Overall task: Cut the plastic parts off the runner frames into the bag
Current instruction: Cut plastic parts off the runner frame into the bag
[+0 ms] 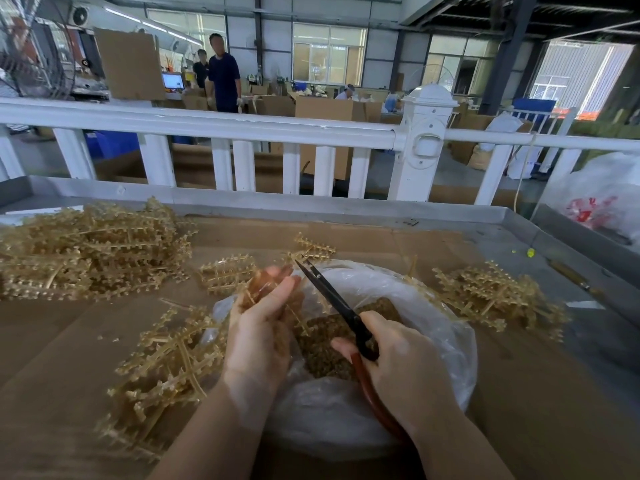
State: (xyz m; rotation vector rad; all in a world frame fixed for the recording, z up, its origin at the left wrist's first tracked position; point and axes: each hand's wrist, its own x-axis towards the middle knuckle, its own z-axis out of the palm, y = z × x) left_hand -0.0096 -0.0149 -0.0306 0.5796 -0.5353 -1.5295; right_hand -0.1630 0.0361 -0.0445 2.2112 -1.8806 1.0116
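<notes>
Two hands (263, 327), one pair of scissors (332, 299), one clear bag (398, 341), four heaps of runner frames (90, 251)

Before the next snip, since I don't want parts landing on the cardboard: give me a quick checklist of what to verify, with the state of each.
1. Bag mouth open under the work: ok, cut parts already lie inside.
2. Runner frame held over the bag by the left hand: ok.
3. Right hand has a grip on the scissors: ok.
4. Blades open and on a part: cannot tell.
5. Left fingers away from the blades: cannot tell, they are close.
6. More frames within reach: ok, pile at left.
</notes>
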